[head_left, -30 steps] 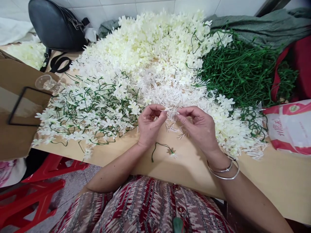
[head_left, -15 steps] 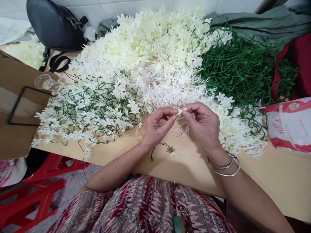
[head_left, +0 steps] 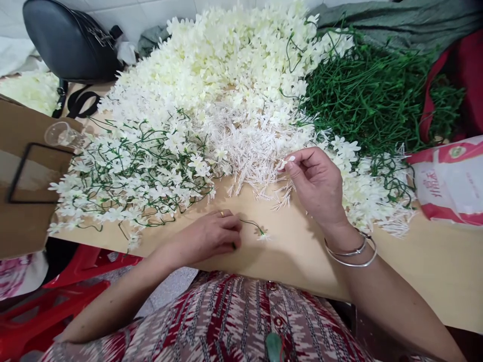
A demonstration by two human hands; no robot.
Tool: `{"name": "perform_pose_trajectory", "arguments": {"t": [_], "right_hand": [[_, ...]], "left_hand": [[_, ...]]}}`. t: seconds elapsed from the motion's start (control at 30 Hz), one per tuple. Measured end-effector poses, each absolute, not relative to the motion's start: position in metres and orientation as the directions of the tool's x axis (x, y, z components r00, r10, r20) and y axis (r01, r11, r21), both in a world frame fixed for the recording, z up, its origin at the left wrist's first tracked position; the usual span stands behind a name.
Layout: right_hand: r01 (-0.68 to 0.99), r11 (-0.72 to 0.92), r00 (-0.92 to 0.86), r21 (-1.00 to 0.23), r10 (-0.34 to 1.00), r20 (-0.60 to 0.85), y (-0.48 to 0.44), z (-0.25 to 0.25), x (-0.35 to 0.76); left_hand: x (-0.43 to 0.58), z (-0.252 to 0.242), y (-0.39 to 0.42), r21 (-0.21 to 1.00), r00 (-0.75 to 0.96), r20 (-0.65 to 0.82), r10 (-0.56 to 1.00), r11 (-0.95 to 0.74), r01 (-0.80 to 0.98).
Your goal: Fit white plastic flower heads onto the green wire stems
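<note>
Low in the middle of the frame, a green stem lies on the bench. Its long axis runs left to right, with a small bloom at its right end. The left hand is much the nearer. Its fingers curl onto the stem's left end, but I cannot tell whether they pinch it or only press it. Up and to the right, the right hand pinches a white blossom between thumb and forefinger. At far left a clear cup lies on its side, seemingly empty. The contents of the red-and-white bag at right are hidden.

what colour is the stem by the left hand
Green stem, white flower at its tip; head view.
</note>
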State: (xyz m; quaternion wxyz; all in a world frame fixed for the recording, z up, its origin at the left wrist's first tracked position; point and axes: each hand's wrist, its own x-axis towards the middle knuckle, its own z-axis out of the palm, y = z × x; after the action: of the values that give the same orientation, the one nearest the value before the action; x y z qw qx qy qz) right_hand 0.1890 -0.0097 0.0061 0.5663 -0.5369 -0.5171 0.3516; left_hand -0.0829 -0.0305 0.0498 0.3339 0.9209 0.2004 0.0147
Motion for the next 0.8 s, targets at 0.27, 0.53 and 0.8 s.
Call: {"name": "perform_pose_trajectory", "arguments": {"t": [0.27, 0.53, 0.8], "right_hand": [[0.066, 0.202, 0.233, -0.977, 0.949, 0.212, -0.008, 0.009, 0.192], [0.022, 0.161, 0.058, -0.987, 0.985, 0.162, -0.009, 0.016, 0.202], [-0.105, -0.033, -0.054, -0.994, 0.998, -0.028, -0.009, 0.024, 0.196]], "left_hand": [[-0.044, 0.032, -0.020, 0.865, 0.815, 0.171, 0.554, -0.480, 0.145], [0.000, 0.005, 0.007, 0.974, 0.321, -0.013, 0.947, 0.086, -0.212], [-0.002, 0.000, 0.005, 0.965, 0.319, -0.007, 0.948, 0.090, -0.246]]}}
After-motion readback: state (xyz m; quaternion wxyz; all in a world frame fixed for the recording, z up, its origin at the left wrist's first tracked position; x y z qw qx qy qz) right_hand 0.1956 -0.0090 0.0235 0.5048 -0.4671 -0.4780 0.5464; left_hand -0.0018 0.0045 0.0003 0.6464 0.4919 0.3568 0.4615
